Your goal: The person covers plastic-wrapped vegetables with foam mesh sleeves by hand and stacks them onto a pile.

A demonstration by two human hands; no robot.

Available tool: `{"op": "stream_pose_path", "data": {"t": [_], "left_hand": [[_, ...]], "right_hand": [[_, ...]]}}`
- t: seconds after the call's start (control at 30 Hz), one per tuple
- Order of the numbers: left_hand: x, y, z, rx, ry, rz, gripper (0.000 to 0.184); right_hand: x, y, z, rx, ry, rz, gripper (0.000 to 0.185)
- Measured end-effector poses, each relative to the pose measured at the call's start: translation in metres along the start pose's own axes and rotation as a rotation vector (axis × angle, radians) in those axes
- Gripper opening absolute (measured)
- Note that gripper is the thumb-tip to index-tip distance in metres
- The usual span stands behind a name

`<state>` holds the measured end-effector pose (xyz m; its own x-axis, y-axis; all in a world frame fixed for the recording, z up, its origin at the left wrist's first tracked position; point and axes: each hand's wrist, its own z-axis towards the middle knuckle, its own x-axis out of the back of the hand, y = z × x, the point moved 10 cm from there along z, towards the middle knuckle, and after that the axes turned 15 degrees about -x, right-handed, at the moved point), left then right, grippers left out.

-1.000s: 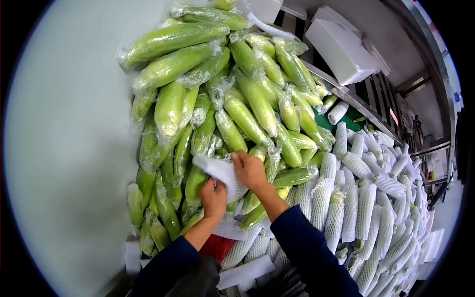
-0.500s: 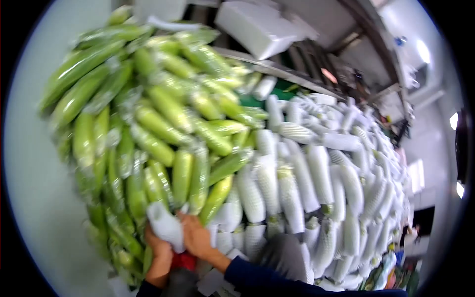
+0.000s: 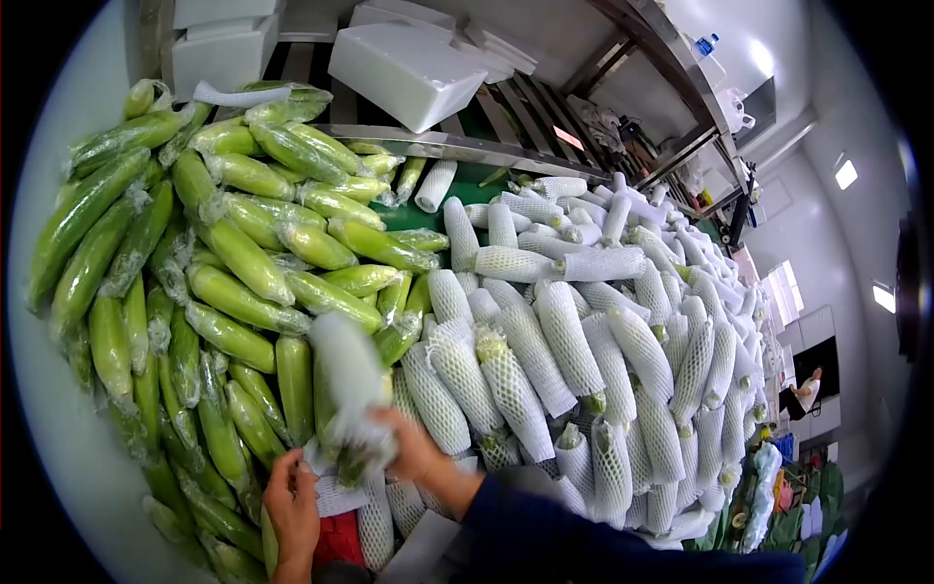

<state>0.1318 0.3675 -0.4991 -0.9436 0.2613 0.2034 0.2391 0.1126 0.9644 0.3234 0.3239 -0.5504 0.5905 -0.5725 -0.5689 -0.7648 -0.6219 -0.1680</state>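
A zucchini in a white foam net sleeve (image 3: pixel 348 365), smeared by motion, stands tilted in front of me. My right hand (image 3: pixel 423 456) is closed around its lower end, where some green shows. Below and to the left, my left hand (image 3: pixel 292 496) has its fingers curled together at the edge of another white foam net sleeve (image 3: pixel 341 496), seemingly pinching it. Film-wrapped green zucchini (image 3: pixel 233 336) are heaped beside and beyond my left hand. Many sleeved zucchini (image 3: pixel 516 389) lie piled to the right of my right hand.
White foam boxes (image 3: pixel 404 73) rest on a slatted rack behind a metal rail (image 3: pixel 457 148). Something red (image 3: pixel 339 538) lies below my hands. A person (image 3: pixel 806 391) is far off at the right. Bags and greenery (image 3: pixel 764 496) sit at the lower right.
Both hands were together on the sleeved zucchini. Now my right hand has raised it away from my left hand, which has let go. The camera view has shifted right.
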Motion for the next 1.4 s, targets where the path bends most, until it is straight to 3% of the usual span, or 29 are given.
{"op": "stream_pose_path", "data": {"t": [0.07, 0.13, 0.17, 0.2, 0.23, 0.27, 0.37, 0.4, 0.43, 0.47, 0.5, 0.57, 0.63, 0.7, 0.73, 0.77, 0.8, 0.83, 0.87, 0.9, 0.97, 1.03, 1.07, 1.13, 1.23, 1.27, 1.37, 1.4], "left_hand": [[0.003, -0.019, -0.008, 0.028, -0.08, 0.03, 0.021], [0.011, -0.042, -0.017, 0.012, -0.096, 0.067, 0.019], [0.013, -0.046, -0.022, 0.01, -0.098, 0.079, 0.019], [0.013, -0.048, -0.027, 0.01, -0.1, 0.091, 0.018], [0.014, -0.05, -0.032, 0.011, -0.103, 0.106, 0.018], [0.011, -0.05, -0.035, -0.063, -0.092, 0.213, 0.017], [-0.026, -0.068, -0.044, -0.08, -0.318, 0.375, 0.033], [-0.041, -0.059, -0.042, -0.106, -0.38, 0.406, 0.038], [-0.056, -0.046, -0.038, -0.134, -0.447, 0.438, 0.043], [-0.068, -0.038, -0.039, -0.164, -0.52, 0.473, 0.047], [-0.076, -0.039, -0.039, -0.207, -0.552, 0.611, 0.049], [-0.095, -0.051, -0.035, -0.291, -0.613, 0.889, 0.053], [-0.12, -0.06, -0.035, -0.458, -0.57, 0.863, 0.046], [-0.123, -0.068, -0.058, -0.555, -0.514, 0.848, 0.04], [-0.115, -0.066, -0.055, -0.487, -0.513, 0.853, 0.036], [-0.106, -0.062, -0.045, -0.419, -0.516, 0.858, 0.033], [-0.092, -0.051, -0.04, -0.431, -0.471, 0.833, 0.032], [-0.081, -0.041, -0.035, -0.453, -0.424, 0.801, 0.03], [-0.066, -0.041, -0.032, -0.411, -0.323, 0.537, 0.026], [-0.059, -0.044, -0.032, -0.369, -0.308, 0.481, 0.026], [-0.044, -0.041, -0.037, -0.3, -0.287, 0.369, 0.027], [-0.033, -0.041, -0.038, -0.295, -0.267, 0.375, 0.021], [-0.027, -0.042, -0.039, -0.296, -0.243, 0.372, 0.02], [-0.015, -0.049, -0.044, -0.216, -0.225, 0.37, 0.016], [0.016, -0.037, -0.047, -0.312, -0.105, 0.583, 0.018], [0.023, -0.04, -0.054, -0.292, -0.174, 0.61, 0.028], [0.018, -0.038, -0.078, -0.453, -0.292, 0.824, 0.031], [0.012, -0.044, -0.079, -0.405, -0.318, 0.87, 0.036]], "right_hand": [[0.082, -0.155, -0.006, 0.629, 0.008, -0.265, 0.049], [0.076, -0.291, -0.083, 0.783, 0.12, -0.123, 0.035], [0.06, -0.343, -0.129, 0.979, 0.184, -0.4, 0.039], [0.109, -0.41, -0.13, 0.887, 0.104, -0.147, 0.046], [0.103, -0.405, -0.17, 0.903, 0.472, 0.048, 0.057], [0.127, -0.418, -0.172, 0.835, 0.559, 0.021, 0.063], [0.091, -0.368, -0.169, 0.953, 0.805, -0.526, 0.039], [0.064, -0.323, -0.149, 0.989, 0.655, -0.743, 0.028], [0.049, -0.267, -0.121, 0.887, 0.488, -0.789, 0.024], [0.026, -0.2, -0.101, 0.758, 0.457, -0.962, 0.029], [0.026, -0.138, -0.069, 0.699, 0.305, -0.77, 0.027], [0.011, -0.044, -0.042, 0.54, 0.478, -1.303, 0.033], [-0.018, -0.004, -0.037, 0.591, 0.443, -1.605, 0.036], [-0.016, -0.001, -0.031, 0.626, 0.417, -1.613, 0.034], [-0.007, -0.006, -0.028, 0.608, 0.449, -1.606, 0.034], [0.004, -0.01, -0.024, 0.432, 0.533, -1.653, 0.031], [0.015, -0.016, -0.026, 0.439, 0.569, -1.717, 0.03], [0.04, -0.019, -0.024, 0.3, 0.68, -1.722, 0.039], [0.034, -0.02, -0.031, 0.27, 0.738, -1.81, 0.041], [0.033, -0.011, -0.034, 0.103, 0.718, -1.876, 0.044], [0.03, 0.029, -0.031, -0.006, 0.481, -2.154, 0.049], [0.007, 0.055, -0.044, 0.06, 0.354, -2.128, 0.053], [-0.009, 0.064, -0.048, 0.248, 0.327, -2.191, 0.05], [-0.012, 0.069, -0.043, 0.313, 0.333, -2.028, 0.046], [-0.019, 0.056, -0.036, 0.421, 0.389, -1.839, 0.033], [-0.024, 0.052, -0.037, 0.397, 0.368, -1.857, 0.035], [-0.029, 0.063, -0.035, 0.437, 0.373, -1.999, 0.048], [-0.027, 0.071, -0.028, 0.445, 0.394, -2.067, 0.051]]}}
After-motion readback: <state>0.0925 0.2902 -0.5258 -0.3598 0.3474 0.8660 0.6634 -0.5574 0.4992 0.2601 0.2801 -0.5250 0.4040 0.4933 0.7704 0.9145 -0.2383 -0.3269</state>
